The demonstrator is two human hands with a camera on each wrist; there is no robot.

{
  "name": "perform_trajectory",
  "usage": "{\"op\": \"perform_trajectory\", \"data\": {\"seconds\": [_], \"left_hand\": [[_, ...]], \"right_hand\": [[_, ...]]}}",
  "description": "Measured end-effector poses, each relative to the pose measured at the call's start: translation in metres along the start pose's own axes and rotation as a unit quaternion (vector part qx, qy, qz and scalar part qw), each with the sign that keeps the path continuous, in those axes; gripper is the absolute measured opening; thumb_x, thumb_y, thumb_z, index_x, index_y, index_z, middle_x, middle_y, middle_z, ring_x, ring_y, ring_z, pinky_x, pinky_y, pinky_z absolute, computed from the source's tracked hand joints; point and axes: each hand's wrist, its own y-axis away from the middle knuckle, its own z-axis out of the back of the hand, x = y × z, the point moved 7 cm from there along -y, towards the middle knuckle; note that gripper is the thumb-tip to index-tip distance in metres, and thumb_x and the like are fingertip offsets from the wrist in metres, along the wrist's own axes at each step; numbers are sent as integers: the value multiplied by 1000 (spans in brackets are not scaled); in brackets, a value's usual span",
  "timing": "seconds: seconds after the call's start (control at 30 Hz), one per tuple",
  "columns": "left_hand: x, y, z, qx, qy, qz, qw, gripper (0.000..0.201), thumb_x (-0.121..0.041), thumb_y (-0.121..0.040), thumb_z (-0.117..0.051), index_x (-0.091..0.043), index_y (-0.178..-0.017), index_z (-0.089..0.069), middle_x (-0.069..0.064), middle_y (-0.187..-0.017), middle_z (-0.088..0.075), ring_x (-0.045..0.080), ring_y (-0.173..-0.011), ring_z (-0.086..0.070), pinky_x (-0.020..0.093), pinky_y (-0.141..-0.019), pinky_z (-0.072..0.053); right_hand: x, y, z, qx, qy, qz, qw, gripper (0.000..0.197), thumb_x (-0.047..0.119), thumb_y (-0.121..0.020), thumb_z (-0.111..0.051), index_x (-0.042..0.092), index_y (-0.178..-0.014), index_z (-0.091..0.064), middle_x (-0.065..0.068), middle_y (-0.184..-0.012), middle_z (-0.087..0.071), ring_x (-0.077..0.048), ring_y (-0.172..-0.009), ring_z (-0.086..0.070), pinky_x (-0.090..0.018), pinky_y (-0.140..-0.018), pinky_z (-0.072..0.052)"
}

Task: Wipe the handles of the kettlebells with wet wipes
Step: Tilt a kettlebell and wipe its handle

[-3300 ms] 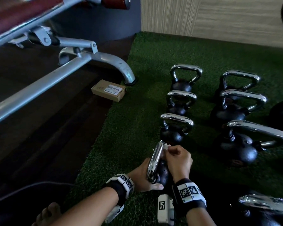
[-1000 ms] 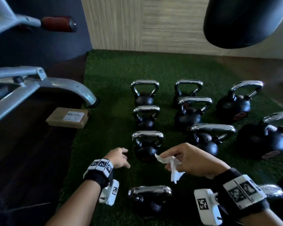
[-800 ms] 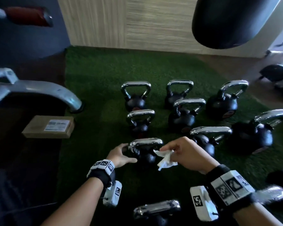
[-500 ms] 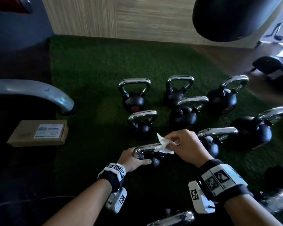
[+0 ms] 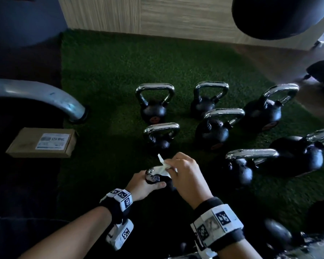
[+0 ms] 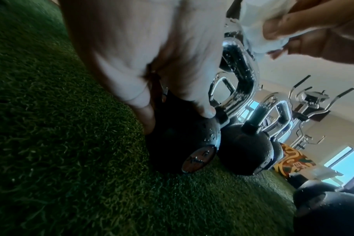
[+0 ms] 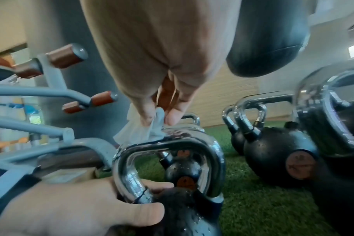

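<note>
Several black kettlebells with chrome handles stand on green turf [image 5: 105,75]. My left hand [image 5: 154,181] grips the near kettlebell [image 5: 151,177] of the left row where the handle's left leg meets the ball; in the right wrist view the thumb and fingers of the left hand [image 7: 152,199] curl round that leg. My right hand [image 5: 169,166] pinches a crumpled white wet wipe [image 5: 162,168] and presses it onto the top bar of the chrome handle [image 7: 214,156]. The wipe [image 7: 139,132] sits at the bar's left end. The ball is mostly hidden under my hands.
More kettlebells stand beyond [image 5: 154,109] and to the right [image 5: 239,165]. A grey bench foot [image 5: 71,107] and a cardboard box [image 5: 43,143] lie to the left on dark floor. A black punching bag [image 5: 281,15] hangs at the top right. A wood-panelled wall [image 5: 157,14] is behind.
My hands left the nearest kettlebell and reached forward. The left hand took hold of the following kettlebell in the row, and the right hand brought the wipe down onto its handle.
</note>
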Motion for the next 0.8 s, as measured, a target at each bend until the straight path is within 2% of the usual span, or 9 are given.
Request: {"op": "perform_trajectory", "data": {"seconds": [0.07,0.1,0.23,0.3,0.43,0.53,0.63,0.7,0.8], "left_hand": [[3,-2,-3,-6,10,-9,1000,35,-68,-77,-76,-51,-107,-74,-30,-105,-74,-13,-102,-65,15,-89,-50],[2,-2,-2,-11,8,-14,1000,41,-69,-77,-76,-48,-112,-74,-27,-109,-74,-12,-104,-65,14,-90,-50],[-1,1,1,-14,10,-7,1000,23,-59,-79,-81,-54,-99,-71,-41,-92,-69,-25,-92,-60,0,-78,-43],[-4,4,1,-13,17,-10,1000,24,-57,-79,-81,-56,-100,-69,-46,-91,-67,-26,-94,-60,-1,-78,-42],[-5,6,1,-23,29,-8,999,27,-58,-78,-81,-58,-101,-67,-42,-96,-69,-21,-97,-62,2,-81,-44],[-5,4,0,-16,38,-8,999,27,-54,-80,-81,-57,-103,-67,-38,-101,-71,-17,-102,-64,5,-88,-45],[-8,6,-3,-6,41,-9,999,30,-47,-83,-81,-59,-105,-65,-40,-104,-69,-18,-106,-62,3,-90,-43],[-7,7,-2,-6,46,-9,999,32,-47,-84,-81,-58,-110,-65,-35,-112,-71,-16,-110,-62,5,-94,-44],[-8,7,-1,-5,46,-5,999,34,-46,-84,-81,-59,-111,-64,-35,-115,-70,-16,-111,-62,5,-96,-44]], "right_hand": [[0,0,-9,46,17,-18,999,19,-2,-85,-64,13,-88,-76,1,-90,-54,-19,-84,-57,-36,-72,-53],[-4,0,-8,55,27,-32,998,21,-2,-85,-63,15,-87,-75,2,-90,-52,-18,-84,-55,-35,-71,-53],[-30,0,11,17,35,-62,997,26,-9,-78,-61,12,-81,-76,1,-86,-53,-18,-76,-57,-35,-65,-53],[-34,-2,15,7,28,-54,998,26,-10,-79,-62,12,-81,-77,1,-86,-55,-18,-74,-59,-35,-64,-54],[-27,-10,6,38,-13,-20,999,17,-2,-85,-64,8,-89,-78,0,-89,-60,-18,-79,-63,-32,-70,-54],[-48,-18,13,17,-1,-59,998,10,-1,-80,-65,1,-72,-70,-3,-77,-59,-21,-72,-60,-27,-61,-44],[-90,-9,21,-26,-11,-140,990,22,3,-79,-71,3,-60,-60,-8,-60,-58,-25,-61,-55,-25,-53,-33],[-106,0,21,-24,-35,-182,982,23,7,-82,-73,5,-62,-64,-6,-57,-62,-21,-58,-60,-20,-52,-38],[-118,3,13,-14,-145,-227,963,19,11,-87,-74,13,-68,-74,0,-63,-72,-11,-58,-71,-25,-59,-52]]}}
